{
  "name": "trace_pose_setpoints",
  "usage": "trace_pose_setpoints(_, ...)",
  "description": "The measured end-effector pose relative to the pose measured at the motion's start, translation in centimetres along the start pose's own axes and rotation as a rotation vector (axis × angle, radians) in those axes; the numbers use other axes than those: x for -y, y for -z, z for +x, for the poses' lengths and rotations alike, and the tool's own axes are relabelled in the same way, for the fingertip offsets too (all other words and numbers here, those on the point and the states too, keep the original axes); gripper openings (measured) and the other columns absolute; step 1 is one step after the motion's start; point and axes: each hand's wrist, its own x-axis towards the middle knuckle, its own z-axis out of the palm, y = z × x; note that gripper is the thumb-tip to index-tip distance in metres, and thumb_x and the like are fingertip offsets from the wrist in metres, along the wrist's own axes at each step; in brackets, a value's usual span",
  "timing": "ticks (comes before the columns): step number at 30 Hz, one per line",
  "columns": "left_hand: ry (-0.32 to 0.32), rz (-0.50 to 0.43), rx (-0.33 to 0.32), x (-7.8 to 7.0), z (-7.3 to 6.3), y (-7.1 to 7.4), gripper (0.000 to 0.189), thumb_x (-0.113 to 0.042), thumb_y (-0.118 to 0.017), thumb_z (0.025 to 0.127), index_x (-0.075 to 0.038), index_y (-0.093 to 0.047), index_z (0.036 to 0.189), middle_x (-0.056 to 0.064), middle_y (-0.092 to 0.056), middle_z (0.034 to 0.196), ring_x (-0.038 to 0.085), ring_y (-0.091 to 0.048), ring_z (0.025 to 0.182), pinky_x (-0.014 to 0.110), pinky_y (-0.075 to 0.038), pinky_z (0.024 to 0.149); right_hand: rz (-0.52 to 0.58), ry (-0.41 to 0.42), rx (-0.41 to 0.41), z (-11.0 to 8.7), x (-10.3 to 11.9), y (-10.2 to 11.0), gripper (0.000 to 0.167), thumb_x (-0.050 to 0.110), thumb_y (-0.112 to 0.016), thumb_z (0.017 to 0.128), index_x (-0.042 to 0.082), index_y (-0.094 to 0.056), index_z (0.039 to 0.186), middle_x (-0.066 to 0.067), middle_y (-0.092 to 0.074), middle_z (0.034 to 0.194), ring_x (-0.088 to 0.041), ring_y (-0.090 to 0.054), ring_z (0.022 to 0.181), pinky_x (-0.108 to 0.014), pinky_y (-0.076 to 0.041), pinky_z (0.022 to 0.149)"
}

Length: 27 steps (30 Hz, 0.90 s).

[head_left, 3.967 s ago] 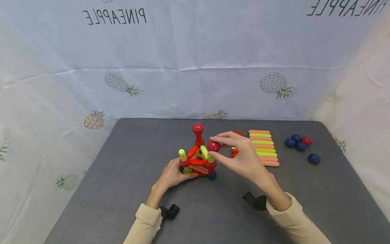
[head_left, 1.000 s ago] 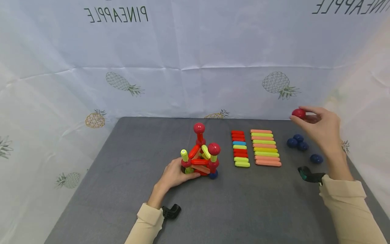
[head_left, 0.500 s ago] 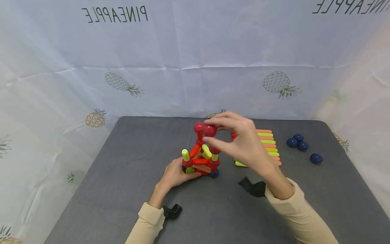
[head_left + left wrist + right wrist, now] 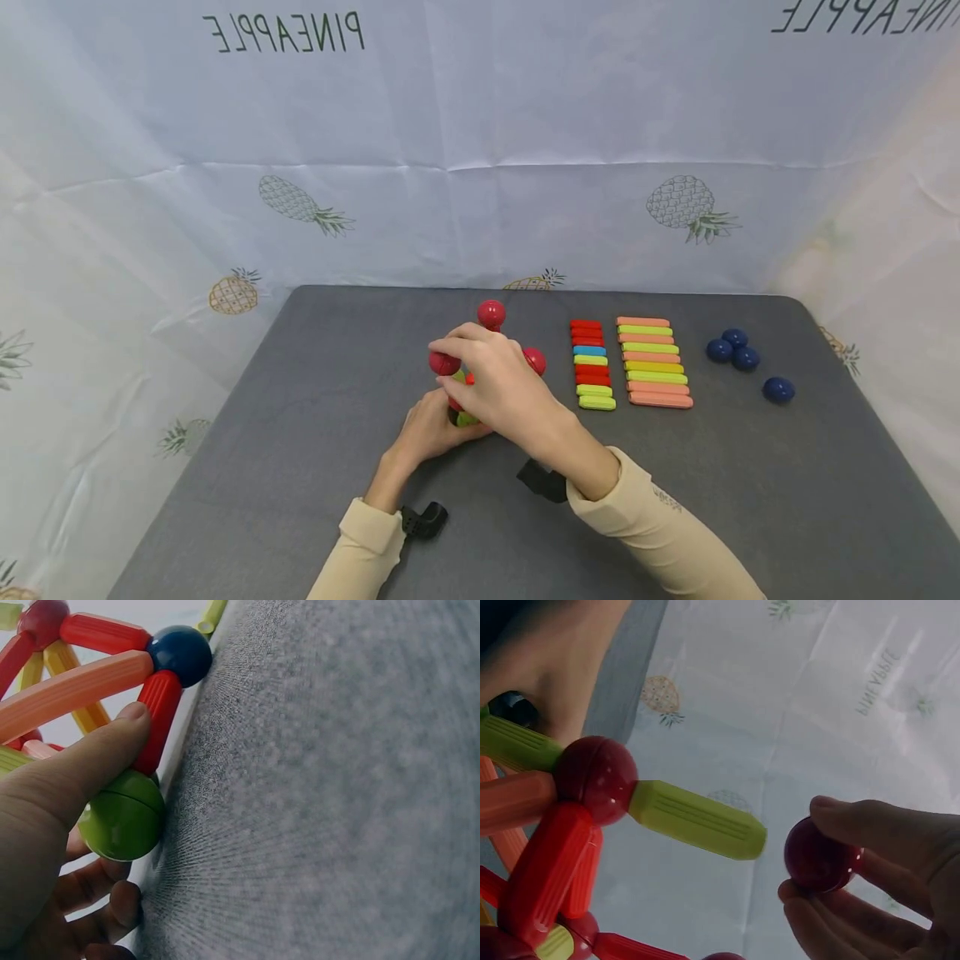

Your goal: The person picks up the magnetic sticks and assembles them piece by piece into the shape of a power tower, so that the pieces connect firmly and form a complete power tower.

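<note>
My right hand pinches a red ball between thumb and fingers. In the right wrist view, a small gap separates it from the free end of a lime-green rod, which rises from another red ball of a ball-and-rod magnetic structure. My left hand grips that structure low on its left side. The left wrist view shows the left thumb against a red rod and a green ball; a blue ball sits beyond. Red balls top two other posts. My right hand hides much of the structure from the head view.
Right of the structure lie a column of short rods and a column of longer rods. Several blue balls rest farther right on the grey table. A pineapple-print cloth hangs behind.
One red ball was set on the right front post. My right hand then took the last loose red ball from the right and carried it left over the structure. The left hand stays put.
</note>
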Motion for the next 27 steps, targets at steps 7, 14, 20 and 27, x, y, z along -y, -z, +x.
trace_pose_setpoints(7,0.024,0.028,0.008,-0.1,0.1,0.1,0.044,-0.046,-0.085,0.080,-0.016,-0.064,0.104,-0.003,-0.067,0.086,0.006,-0.060,0.074,0.024,-0.049,0.064,-0.017,-0.070,0.041,0.0,-0.1,-0.7,0.033,0.007,-0.081,0.086,0.004,-0.074,0.118,-0.009,-0.072,0.113,-0.018,-0.071,0.093,-0.033,-0.059,0.073)
trace_pose_setpoints(14,0.039,0.035,0.010,-0.1,0.1,0.1,0.046,-0.045,-0.085,0.079,-0.015,-0.064,0.106,-0.002,-0.068,0.088,0.008,-0.061,0.075,0.026,-0.050,0.064,-0.019,-0.069,0.037,-0.2,-0.2,-0.8,0.035,0.009,-0.082,0.086,0.004,-0.072,0.120,-0.009,-0.071,0.114,-0.018,-0.070,0.095,-0.032,-0.059,0.075)
trace_pose_setpoints(20,-0.004,0.001,0.040,0.0,0.0,0.5,0.049,-0.043,-0.086,0.079,-0.015,-0.063,0.112,-0.003,-0.067,0.094,0.006,-0.060,0.080,0.025,-0.051,0.069,-0.032,-0.064,0.024,-0.5,-0.1,-0.7,0.042,0.008,-0.081,0.087,0.006,-0.070,0.127,-0.009,-0.070,0.119,-0.020,-0.069,0.101,-0.035,-0.059,0.082)
trace_pose_setpoints(27,-0.135,-0.132,0.005,0.6,-0.7,2.9,0.059,-0.032,-0.090,0.077,-0.021,-0.061,0.127,0.001,-0.065,0.098,0.016,-0.057,0.074,0.026,-0.049,0.063,-0.092,0.014,-0.171,-2.7,0.0,2.6,0.040,0.013,-0.084,0.084,0.009,-0.074,0.122,-0.007,-0.072,0.115,-0.020,-0.067,0.101,-0.032,-0.059,0.076)
